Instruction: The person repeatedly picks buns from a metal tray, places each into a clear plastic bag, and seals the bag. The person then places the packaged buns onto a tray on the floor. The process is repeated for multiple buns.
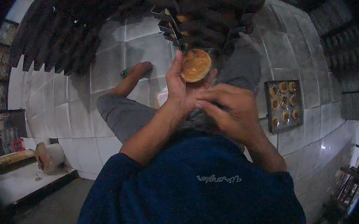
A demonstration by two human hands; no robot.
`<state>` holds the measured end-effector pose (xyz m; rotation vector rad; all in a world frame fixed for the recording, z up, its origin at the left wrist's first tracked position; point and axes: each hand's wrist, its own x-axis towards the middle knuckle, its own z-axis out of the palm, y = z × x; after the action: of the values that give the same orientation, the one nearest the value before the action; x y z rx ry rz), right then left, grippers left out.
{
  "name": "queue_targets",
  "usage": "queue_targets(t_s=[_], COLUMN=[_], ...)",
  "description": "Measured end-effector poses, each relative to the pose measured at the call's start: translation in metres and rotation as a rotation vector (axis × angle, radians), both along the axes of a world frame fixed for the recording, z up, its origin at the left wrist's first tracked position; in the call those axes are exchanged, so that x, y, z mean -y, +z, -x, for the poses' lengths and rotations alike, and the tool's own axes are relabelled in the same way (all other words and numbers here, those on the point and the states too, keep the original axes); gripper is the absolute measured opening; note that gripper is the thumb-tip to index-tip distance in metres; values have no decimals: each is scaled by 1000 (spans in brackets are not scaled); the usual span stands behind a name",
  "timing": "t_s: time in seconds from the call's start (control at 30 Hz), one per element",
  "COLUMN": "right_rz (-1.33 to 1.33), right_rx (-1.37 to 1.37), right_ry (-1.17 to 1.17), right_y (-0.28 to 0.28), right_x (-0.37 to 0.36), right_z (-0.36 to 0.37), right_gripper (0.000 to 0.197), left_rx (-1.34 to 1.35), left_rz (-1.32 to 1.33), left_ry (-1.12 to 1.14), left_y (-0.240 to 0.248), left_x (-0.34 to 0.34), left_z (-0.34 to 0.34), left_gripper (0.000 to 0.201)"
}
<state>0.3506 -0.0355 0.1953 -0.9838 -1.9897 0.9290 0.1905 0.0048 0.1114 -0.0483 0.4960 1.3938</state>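
Observation:
A round, flat, golden-brown pastry (196, 66) lies in my left hand (176, 83), the thumb along its left edge and the fingers beneath it. Close to the left wrist is my right hand (235, 109), thumb and index finger pinched together. Whatever that pinch may hold is too small or hidden to make out. Just beyond the pastry, a rack of dark trays (175, 21) carries several similar browned rounds.
A dark tray (268, 105) with several topped round pastries lies on the tiled floor (282, 53) to the right. Rows of dark metal pans (56, 41) fill the upper left. At lower left, a white cylinder (52, 156) stands on a pale counter (16, 183).

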Motion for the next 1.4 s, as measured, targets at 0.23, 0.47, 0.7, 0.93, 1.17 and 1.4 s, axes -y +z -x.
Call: queue_targets(t_s=[0.23,0.47,0.7,0.93,1.17,1.4], right_rz=[-87,122,-289,569,614,674], right_rx=[207,92,208,-114,-184,-491], right_ry=[128,448,23,-424,-379,-623], right_y=[-29,15,-8,-82,-105,-107], right_x=[-10,-18,-18,-20,-50,-47], right_z=[14,-25,-91,-121,-123,-114], right_gripper=[16,28,52,43,27,19], left_rx=[-84,20,194,-1031,-950,-950], left_rz=[-14,157,67,-167,-99,-64], left_ry=[-125,-81,-519,-526,-543,-365], left_y=[1,-15,57,-42,-47,-28], left_x=[-6,-19,50,-2,-29,-17], left_z=[-11,-6,-26,-31,-39,-23], left_gripper=[48,45,61,44,23,23])
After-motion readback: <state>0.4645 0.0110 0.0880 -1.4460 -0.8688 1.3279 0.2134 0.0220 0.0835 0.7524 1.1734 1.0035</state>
